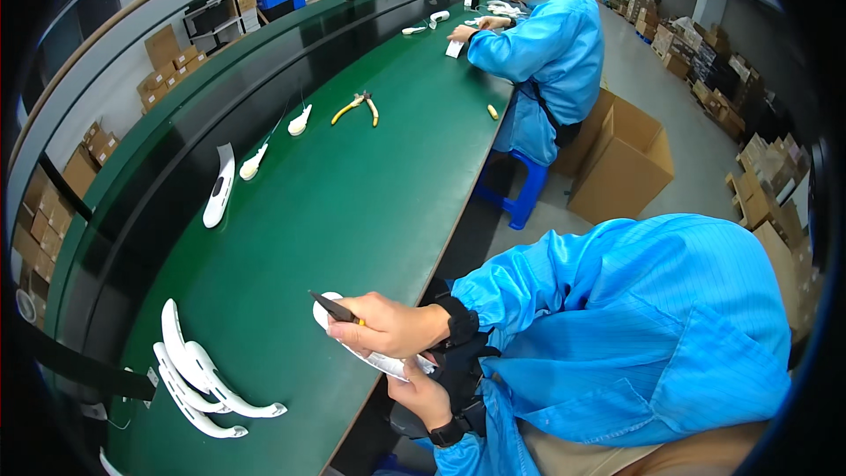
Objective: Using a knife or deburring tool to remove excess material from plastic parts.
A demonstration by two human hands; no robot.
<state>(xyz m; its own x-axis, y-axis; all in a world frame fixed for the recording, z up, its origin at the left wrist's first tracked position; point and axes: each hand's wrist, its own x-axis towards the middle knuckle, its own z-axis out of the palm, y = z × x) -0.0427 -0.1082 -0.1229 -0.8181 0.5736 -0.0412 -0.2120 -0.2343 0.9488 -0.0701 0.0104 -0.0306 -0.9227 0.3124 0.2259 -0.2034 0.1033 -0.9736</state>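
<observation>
In my left hand (425,398), near the table's front edge, a long white curved plastic part (381,361) is gripped by its near end. My right hand (388,324) is closed round a dark pointed tool (335,307) with a touch of yellow; its exact kind is hidden by the fingers. The tool lies over the rounded far end of the white part, its tip pointing away to the left. On the green table (300,229), left of my hands, several similar white curved parts (189,375) lie in an overlapping group.
Farther along lie a white part with a dark oval (220,189), two small white pieces with thin wires (254,163), yellow-handled pliers (357,110) and a small yellow object (493,112). A person in blue (551,53) sits beyond, beside an open cardboard box (626,159).
</observation>
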